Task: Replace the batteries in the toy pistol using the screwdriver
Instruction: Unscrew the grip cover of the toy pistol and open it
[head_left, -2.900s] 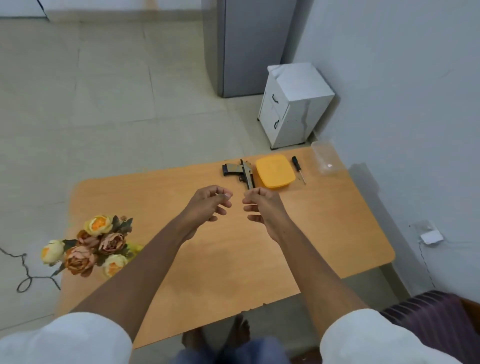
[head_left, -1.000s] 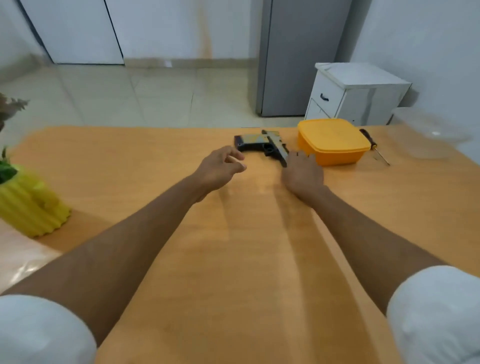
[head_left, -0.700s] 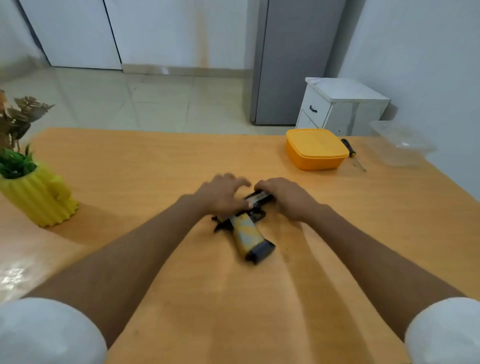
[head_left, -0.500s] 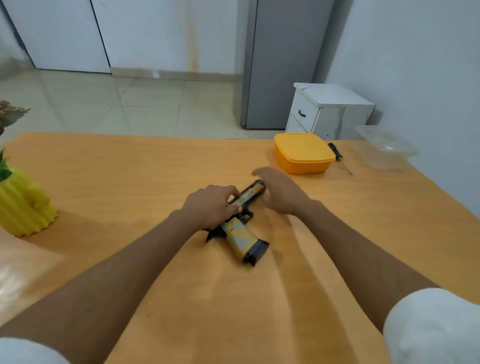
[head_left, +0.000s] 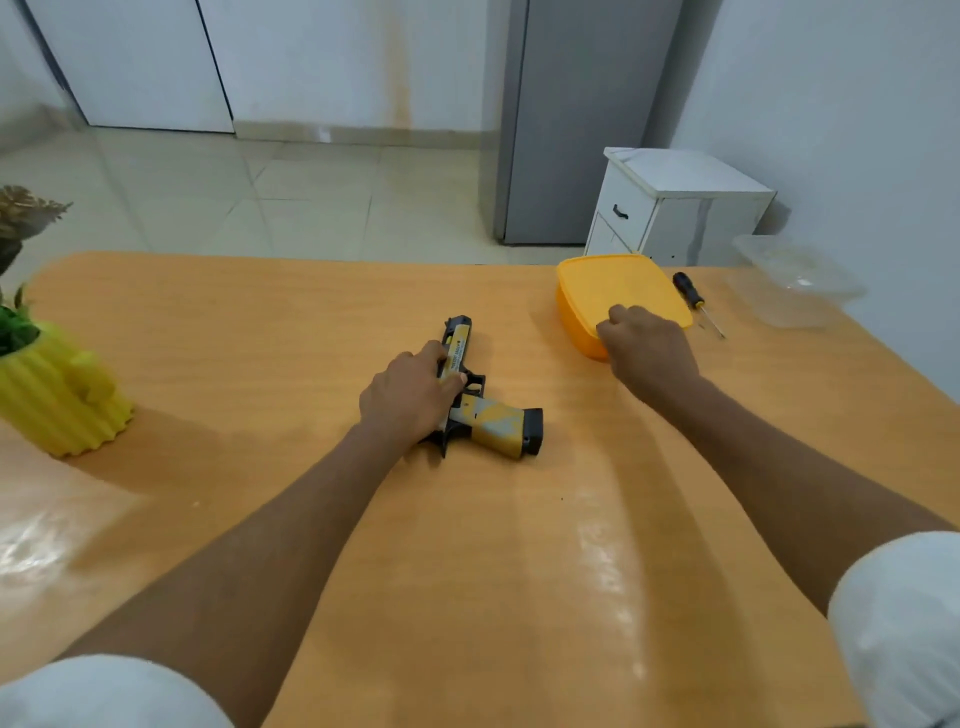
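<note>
The toy pistol (head_left: 500, 425), yellow and grey with a black slide, lies on its side in the middle of the wooden table (head_left: 249, 322), muzzle pointing away from me. My left hand (head_left: 408, 397) holds it around the slide and trigger area. My right hand (head_left: 647, 351) hovers at the near corner of the lidded yellow box (head_left: 618, 280), fingers curled. Whether it grips the box is hidden by the back of the hand. The black-handled screwdriver (head_left: 690, 292) lies just right of the box, untouched.
A clear plastic container (head_left: 795, 286) stands at the table's far right corner. A yellow ribbed vase (head_left: 57, 395) with flowers sits at the left edge. Beyond the table are a white cabinet (head_left: 675, 208) and a grey fridge (head_left: 582, 119).
Both hands pulled the pistol from beside the yellow box to the table's middle. My right hand then let go and moved right to the box. My left hand stays on the pistol.
</note>
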